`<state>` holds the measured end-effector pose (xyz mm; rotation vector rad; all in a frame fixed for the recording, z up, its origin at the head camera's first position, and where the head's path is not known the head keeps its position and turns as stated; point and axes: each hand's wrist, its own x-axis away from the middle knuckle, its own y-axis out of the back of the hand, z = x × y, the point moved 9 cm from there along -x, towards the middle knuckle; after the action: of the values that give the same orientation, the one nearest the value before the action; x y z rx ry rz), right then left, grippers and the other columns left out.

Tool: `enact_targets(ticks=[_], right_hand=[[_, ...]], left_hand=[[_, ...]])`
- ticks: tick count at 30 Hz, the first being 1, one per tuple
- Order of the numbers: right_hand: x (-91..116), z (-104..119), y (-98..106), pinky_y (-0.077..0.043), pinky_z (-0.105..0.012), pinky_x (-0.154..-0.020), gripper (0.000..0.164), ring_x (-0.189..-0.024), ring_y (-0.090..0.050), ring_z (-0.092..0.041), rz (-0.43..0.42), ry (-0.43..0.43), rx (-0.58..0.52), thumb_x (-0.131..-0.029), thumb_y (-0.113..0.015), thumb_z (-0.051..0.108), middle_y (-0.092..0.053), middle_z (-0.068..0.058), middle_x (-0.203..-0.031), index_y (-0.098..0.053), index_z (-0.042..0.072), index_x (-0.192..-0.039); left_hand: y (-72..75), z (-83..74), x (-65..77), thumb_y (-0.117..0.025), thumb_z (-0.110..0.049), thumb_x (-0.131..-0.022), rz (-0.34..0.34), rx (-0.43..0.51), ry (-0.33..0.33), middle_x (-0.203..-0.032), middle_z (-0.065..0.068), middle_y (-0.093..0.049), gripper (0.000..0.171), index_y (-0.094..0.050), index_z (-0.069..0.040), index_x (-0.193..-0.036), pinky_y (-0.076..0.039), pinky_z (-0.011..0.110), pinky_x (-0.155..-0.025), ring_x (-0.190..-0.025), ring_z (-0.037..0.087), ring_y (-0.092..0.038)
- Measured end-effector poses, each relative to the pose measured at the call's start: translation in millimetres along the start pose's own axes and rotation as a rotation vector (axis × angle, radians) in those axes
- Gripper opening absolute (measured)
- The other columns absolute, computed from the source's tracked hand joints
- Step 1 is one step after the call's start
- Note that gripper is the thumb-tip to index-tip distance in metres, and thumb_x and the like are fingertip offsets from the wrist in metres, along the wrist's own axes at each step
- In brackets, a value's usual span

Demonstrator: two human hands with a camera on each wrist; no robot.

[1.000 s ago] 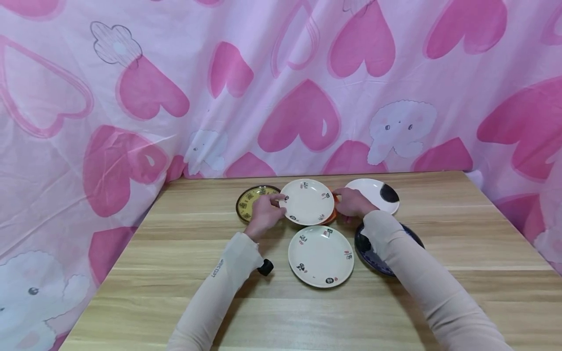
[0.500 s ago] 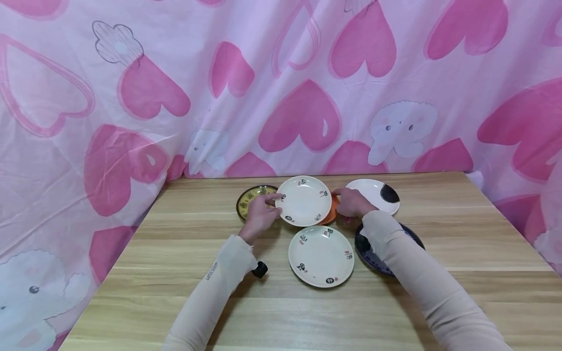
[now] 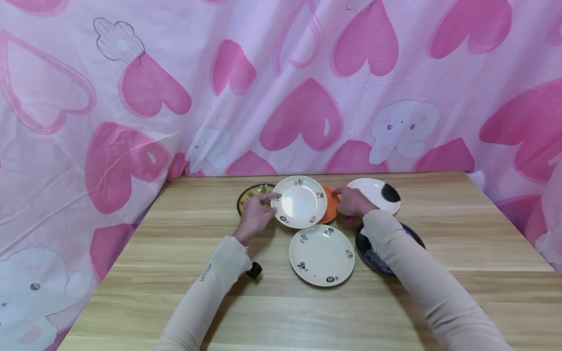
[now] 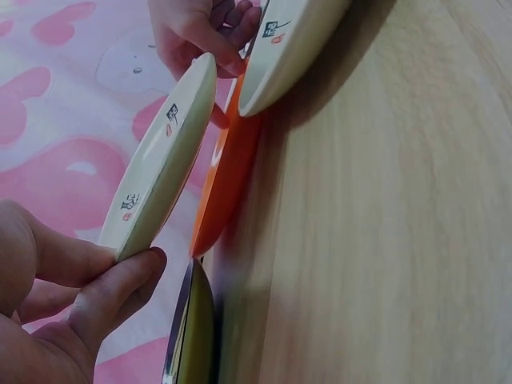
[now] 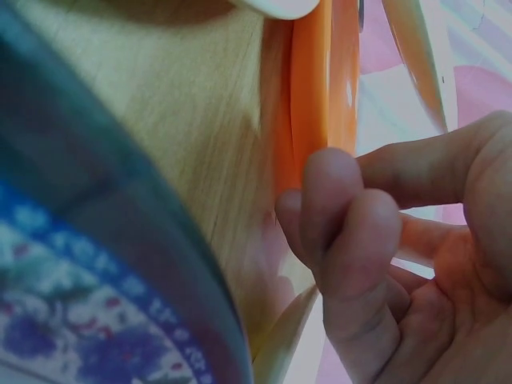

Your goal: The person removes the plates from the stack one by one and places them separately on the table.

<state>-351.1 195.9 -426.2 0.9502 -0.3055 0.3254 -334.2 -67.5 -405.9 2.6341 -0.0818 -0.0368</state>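
My left hand [image 3: 254,215] pinches the left rim of a small white plate [image 3: 298,202] with black and red marks. In the left wrist view the plate is tilted and held above an orange plate [image 4: 226,180], with a gap between them. At the orange plate's right rim is my right hand [image 3: 351,202], thumb and curled fingers gripping the edge. A larger white plate [image 3: 322,256] with similar marks lies in front of both. The held plate hides part of the orange one in the head view.
A yellow-brown patterned plate [image 3: 245,196] lies behind my left hand. Behind the right hand is a white plate with a black patch [image 3: 369,190]. A dark blue floral plate [image 3: 377,261] sits partly under my right forearm. A pink heart-print curtain [image 3: 281,87] hangs behind the wooden table [image 3: 281,317].
My left hand has moved left with the small white plate, uncovering more of the orange plate and covering more of the yellow-brown one. The right hand has stayed in place.
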Motion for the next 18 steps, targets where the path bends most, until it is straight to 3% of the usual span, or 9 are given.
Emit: enact_targets(ticks=[3, 9, 13, 18], right_hand=[[1, 1, 0, -0.05, -0.024, -0.045, 0.067, -0.049, -0.057, -0.014, 0.002, -0.003, -0.003, -0.086, -0.05, 0.002, -0.064, -0.015, -0.083, -0.037, 0.008, -0.152], [2, 1, 1, -0.053, -0.025, -0.047, 0.065, -0.051, -0.059, -0.016, -0.012, -0.009, 0.008, -0.088, -0.05, 0.003, -0.057, -0.028, -0.123, -0.038, 0.008, -0.151], [1, 0, 1, -0.053, -0.025, -0.048, 0.065, -0.052, -0.059, -0.017, -0.008, -0.013, 0.012, -0.089, -0.051, 0.004, -0.058, -0.028, -0.122, -0.037, 0.009, -0.152], [0, 0, -1, -0.053, -0.025, -0.047, 0.065, -0.051, -0.058, -0.016, -0.011, -0.015, 0.012, -0.089, -0.05, 0.003, -0.057, -0.027, -0.123, -0.037, 0.009, -0.152]], left_hand=[[6.4, 0.4, 0.3, -0.07, 0.006, -0.082, -0.026, -0.038, -0.022, -0.105, 0.015, -0.069, 0.048, -0.069, -0.011, -0.127, -0.045, 0.017, -0.05, -0.059, 0.008, -0.058], [13.0, 1.9, 1.0, -0.069, 0.007, -0.081, -0.038, -0.014, -0.037, -0.103, 0.017, -0.069, 0.047, -0.069, -0.008, -0.126, -0.054, 0.019, -0.057, -0.068, 0.01, -0.066], [13.8, 6.9, 2.4, -0.069, 0.009, -0.081, -0.025, 0.01, -0.023, -0.105, 0.017, -0.067, 0.048, -0.069, -0.007, -0.126, -0.057, 0.019, -0.063, -0.078, 0.014, -0.068], [17.8, 14.2, 5.9, -0.069, 0.009, -0.083, -0.023, 0.028, 0.011, -0.108, 0.017, -0.065, 0.048, -0.069, -0.009, -0.127, -0.054, 0.017, -0.058, -0.073, 0.013, -0.065]])
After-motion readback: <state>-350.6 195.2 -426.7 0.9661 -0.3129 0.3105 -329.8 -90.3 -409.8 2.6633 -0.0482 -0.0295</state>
